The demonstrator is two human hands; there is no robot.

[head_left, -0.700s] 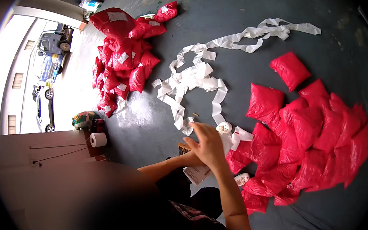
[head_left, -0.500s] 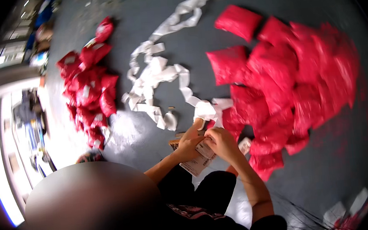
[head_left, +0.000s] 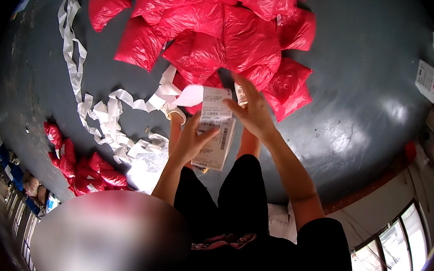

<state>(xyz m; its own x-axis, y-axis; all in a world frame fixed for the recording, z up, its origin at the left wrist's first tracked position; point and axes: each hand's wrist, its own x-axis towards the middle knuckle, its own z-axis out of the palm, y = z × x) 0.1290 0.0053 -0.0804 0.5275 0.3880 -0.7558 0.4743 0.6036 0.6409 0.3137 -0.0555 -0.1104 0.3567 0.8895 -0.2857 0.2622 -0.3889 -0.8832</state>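
Hands, left (head_left: 190, 140) and right (head_left: 254, 112), grasp a printed label sheet (head_left: 215, 130) (red bags (head_left: 229, 36) beyond).

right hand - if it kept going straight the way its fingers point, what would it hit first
The right hand points up-picture, away from the body. First in that line is probably the pile of red bags on the floor, though depth is unclear.

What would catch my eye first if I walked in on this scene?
The heap of bright red plastic bags on the grey floor, at top centre. Below it, the left hand and right hand hold printed paper labels, with curling white paper strips strewn to the left.
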